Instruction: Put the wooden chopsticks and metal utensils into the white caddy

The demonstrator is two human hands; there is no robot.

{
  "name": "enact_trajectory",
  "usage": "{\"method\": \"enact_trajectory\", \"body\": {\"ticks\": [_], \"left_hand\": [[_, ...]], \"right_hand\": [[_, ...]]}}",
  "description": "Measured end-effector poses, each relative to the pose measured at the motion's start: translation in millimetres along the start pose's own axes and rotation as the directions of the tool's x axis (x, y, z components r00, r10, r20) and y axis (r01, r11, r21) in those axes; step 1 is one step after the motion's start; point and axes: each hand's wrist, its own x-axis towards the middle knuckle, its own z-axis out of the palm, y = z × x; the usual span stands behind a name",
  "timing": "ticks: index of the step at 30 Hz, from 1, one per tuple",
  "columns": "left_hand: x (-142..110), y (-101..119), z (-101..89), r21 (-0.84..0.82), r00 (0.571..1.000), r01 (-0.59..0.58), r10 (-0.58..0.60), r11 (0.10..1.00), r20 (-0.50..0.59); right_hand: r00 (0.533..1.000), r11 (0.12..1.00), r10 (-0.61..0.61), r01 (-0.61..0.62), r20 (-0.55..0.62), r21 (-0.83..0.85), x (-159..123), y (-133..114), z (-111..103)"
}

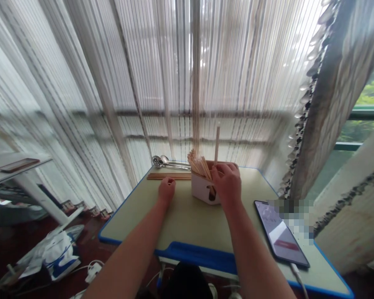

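Observation:
A slim, pale wooden stick, looking like a chopstick [217,143], stands nearly upright in the pinched fingers of my right hand [229,182], above a white divided holder [199,192]. My fingers cover its lower end and part of the holder's rim. In the holder's left part is a bunch of wooden sticks [199,164], some in clear wrapping. My left hand [167,189] rests on the table, loosely curled, with nothing visible in it. Just beyond it lies a row of brown chopsticks [168,176]. Behind them are a metal slotted ladle [157,162] and a spoon [165,159].
The pale table [193,226] has a blue edge. A phone [282,234] with a white cable [296,274] lies at the right. Sheer striped curtains [174,83] hang behind the table. At the left are a second table [6,176] and white bags [57,253] on the floor.

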Motion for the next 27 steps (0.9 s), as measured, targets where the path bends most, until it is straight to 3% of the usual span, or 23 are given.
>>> {"method": "enact_trajectory", "body": {"ticks": [4, 10, 19, 22, 25, 27], "left_hand": [[-3, 3, 0.6, 0.030, 0.998, -0.059, 0.059, 0.998, 0.003], [-1, 1, 2.4, 0.009, 0.999, -0.047, 0.047, 0.999, 0.012], [2, -2, 1.3, 0.028, 0.999, -0.046, 0.046, 0.999, 0.029], [-2, -1, 2.6, 0.030, 0.999, -0.046, 0.046, 0.998, 0.028], [-8, 3, -0.1, 0.049, 0.996, -0.086, 0.086, 0.995, 0.000], [-8, 3, -7.4, 0.129, 0.986, -0.145, 0.154, 0.981, -0.059]], "right_hand": [[0.998, 0.996, 0.042, -0.037, 0.055, -0.079, -3, -2, 5], [0.989, 0.968, 0.059, -0.024, 0.134, -0.250, -7, -6, 6], [0.996, 0.991, -0.073, 0.078, 0.051, -0.112, -2, -3, 9], [0.993, 0.994, -0.100, 0.097, -0.059, -0.058, -5, -2, 12], [0.953, 0.969, -0.217, 0.237, -0.211, 0.072, -19, -4, 18], [0.903, 0.889, -0.390, 0.421, -0.183, 0.182, -37, -7, 29]]}}
